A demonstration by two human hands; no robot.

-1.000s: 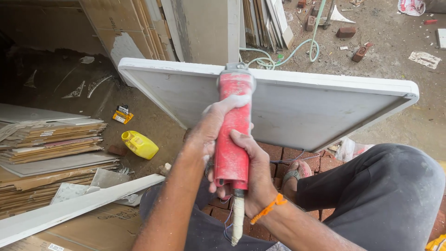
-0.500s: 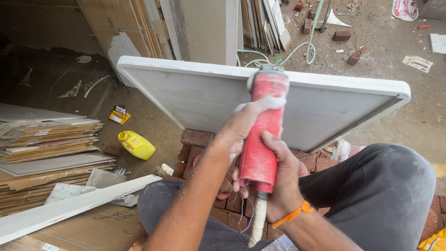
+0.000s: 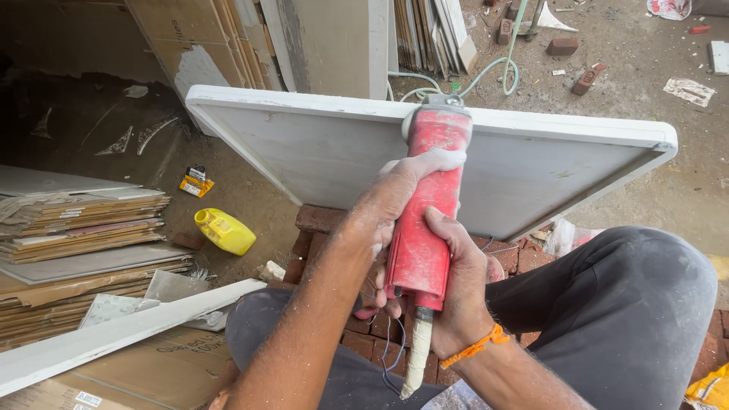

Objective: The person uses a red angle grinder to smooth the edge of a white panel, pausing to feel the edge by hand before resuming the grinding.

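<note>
Both my hands grip a red, dust-covered cylindrical power tool that stands nearly upright in front of me. My left hand wraps its upper half. My right hand, an orange band at its wrist, clasps the lower half. The tool's metal head touches the top edge of a large white slab, which is tilted on edge over red bricks. A white-wrapped cord end hangs from the tool's bottom, with thin wires beside it. My knees in dark trousers frame the tool.
A yellow jug lies on the dirt to the left. Stacked flat cartons and tiles fill the left side, with a white strip in front. Boards lean behind the slab. A pale hose and loose bricks lie beyond.
The tool and both hands have shifted to the right along the slab's top edge, mostly in the first half second. The grip is unchanged.
</note>
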